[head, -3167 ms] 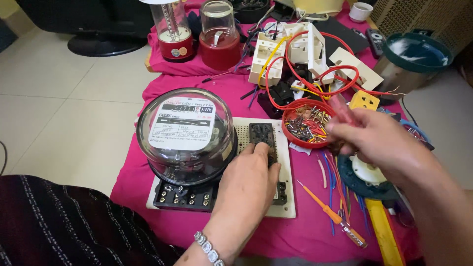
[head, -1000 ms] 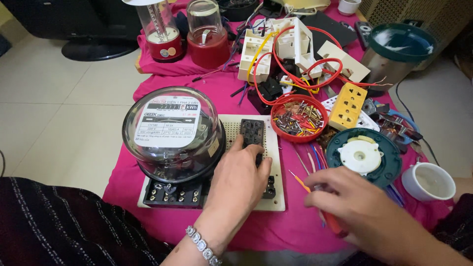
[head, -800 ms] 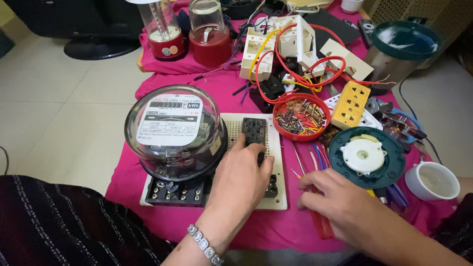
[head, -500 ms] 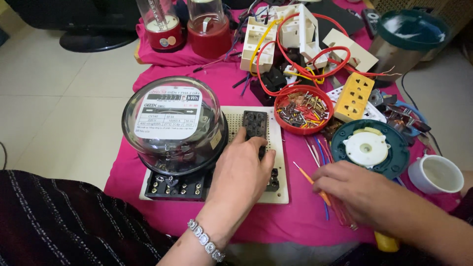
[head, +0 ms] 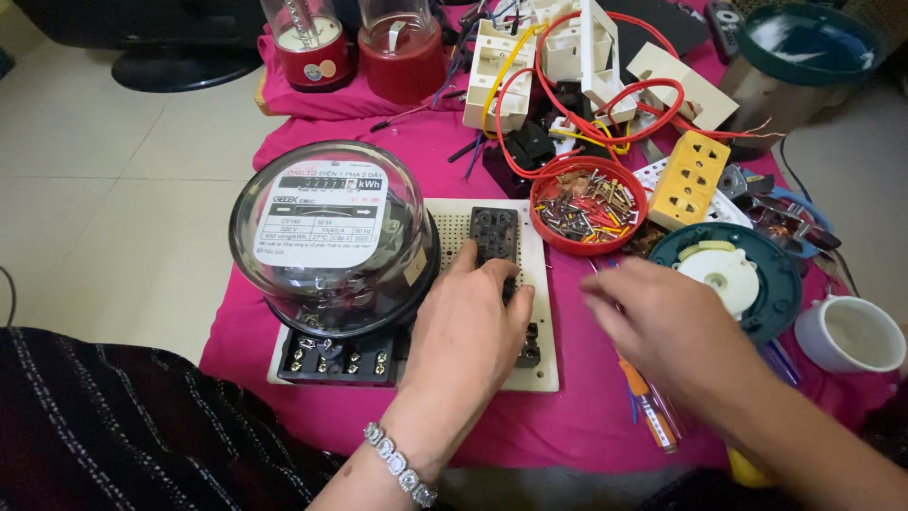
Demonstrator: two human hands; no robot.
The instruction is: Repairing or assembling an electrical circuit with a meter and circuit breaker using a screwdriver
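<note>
Right hand off the wires
right hand (head: 676,326) lifts from the loose wires, now hovering (blurred) above the orange-handled screwdriver (head: 646,409).

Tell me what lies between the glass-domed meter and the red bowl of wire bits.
In the head view, the cream perforated board lies there, carrying a black socket block that the left hand touches.

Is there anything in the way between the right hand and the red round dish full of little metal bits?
Nothing visible blocks it. The right hand hovers over the pink cloth, just below the red round dish of small metal parts. Only bare cloth and a few thin loose wires lie between them.
</note>
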